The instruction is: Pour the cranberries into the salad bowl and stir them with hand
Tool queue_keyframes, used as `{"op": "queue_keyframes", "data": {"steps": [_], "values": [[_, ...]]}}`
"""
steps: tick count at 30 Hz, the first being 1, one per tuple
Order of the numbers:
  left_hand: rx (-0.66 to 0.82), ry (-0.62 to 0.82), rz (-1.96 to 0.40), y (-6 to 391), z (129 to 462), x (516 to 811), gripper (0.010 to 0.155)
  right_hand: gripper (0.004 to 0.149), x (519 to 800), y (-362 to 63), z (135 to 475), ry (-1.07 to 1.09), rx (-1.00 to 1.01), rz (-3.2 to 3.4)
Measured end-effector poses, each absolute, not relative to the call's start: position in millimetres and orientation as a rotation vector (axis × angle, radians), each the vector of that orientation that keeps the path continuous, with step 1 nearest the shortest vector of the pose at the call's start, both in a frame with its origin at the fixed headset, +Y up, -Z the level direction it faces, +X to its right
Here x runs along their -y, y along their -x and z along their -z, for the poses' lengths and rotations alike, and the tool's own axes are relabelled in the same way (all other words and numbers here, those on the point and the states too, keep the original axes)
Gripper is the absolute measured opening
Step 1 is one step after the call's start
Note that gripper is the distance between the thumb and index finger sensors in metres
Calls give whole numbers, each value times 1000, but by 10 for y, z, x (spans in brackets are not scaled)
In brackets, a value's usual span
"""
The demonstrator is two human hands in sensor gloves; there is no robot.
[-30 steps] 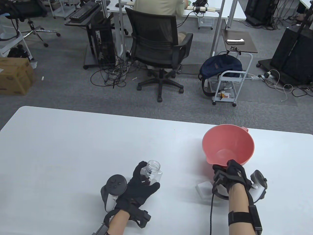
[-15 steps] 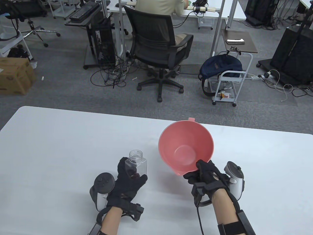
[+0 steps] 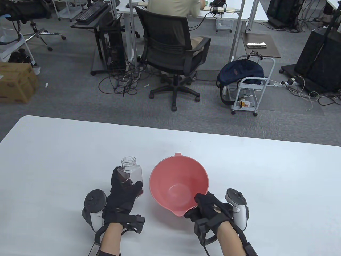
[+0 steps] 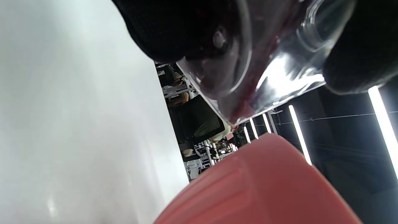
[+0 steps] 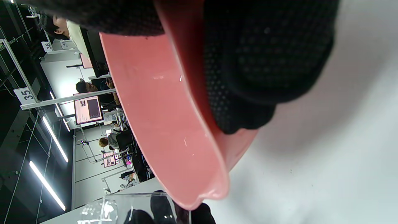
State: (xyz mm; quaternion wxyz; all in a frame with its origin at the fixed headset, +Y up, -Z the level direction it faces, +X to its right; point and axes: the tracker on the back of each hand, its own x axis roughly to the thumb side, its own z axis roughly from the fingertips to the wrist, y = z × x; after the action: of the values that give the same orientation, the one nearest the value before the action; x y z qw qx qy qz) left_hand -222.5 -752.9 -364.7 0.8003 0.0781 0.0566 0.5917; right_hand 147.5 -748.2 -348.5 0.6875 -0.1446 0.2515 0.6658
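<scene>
The cranberries [image 3: 125, 179] lay as a dark red layer low in a clear plastic jar [image 3: 131, 173], uncapped and upright, held just left of the pink salad bowl [image 3: 179, 184] without touching it. The left hand [image 3: 123, 194] was wrapped round the jar's lower body, thumb on the side facing the bowl. The right hand [image 3: 207, 212] pinched the bowl's near rim beside the pour spout, thumb inside and fingers outside. The bowl was empty; whether its base sat flat on the white table [image 3: 53, 160] could not be told.

For a clean pour, the bowl should probably be steadied on the table first. The jar's mouth should then be brought over the bowl's middle before tilting, and tilted slowly, since the narrow neck could release the fruit in a clump.
</scene>
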Motion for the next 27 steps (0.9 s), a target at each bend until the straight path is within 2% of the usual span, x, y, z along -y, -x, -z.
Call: {"op": "queue_keyframes", "data": {"steps": [6,13,22,27], "values": [[-81,-199,-1241,2227,3645,7497,96,78,7536,-1454,3441,324,-576,-1517],[-47,-152,-1418,2244,3661,7573,99,87,7611,-1538,3421,312,-508,-1687],[33,-98,-1571,2285,3695,7555,101,88,7544,-1525,3433,234,-84,-2029],[86,-129,-1560,2283,3699,7529,97,83,7608,-1519,3444,219,-8,-1975]]}}
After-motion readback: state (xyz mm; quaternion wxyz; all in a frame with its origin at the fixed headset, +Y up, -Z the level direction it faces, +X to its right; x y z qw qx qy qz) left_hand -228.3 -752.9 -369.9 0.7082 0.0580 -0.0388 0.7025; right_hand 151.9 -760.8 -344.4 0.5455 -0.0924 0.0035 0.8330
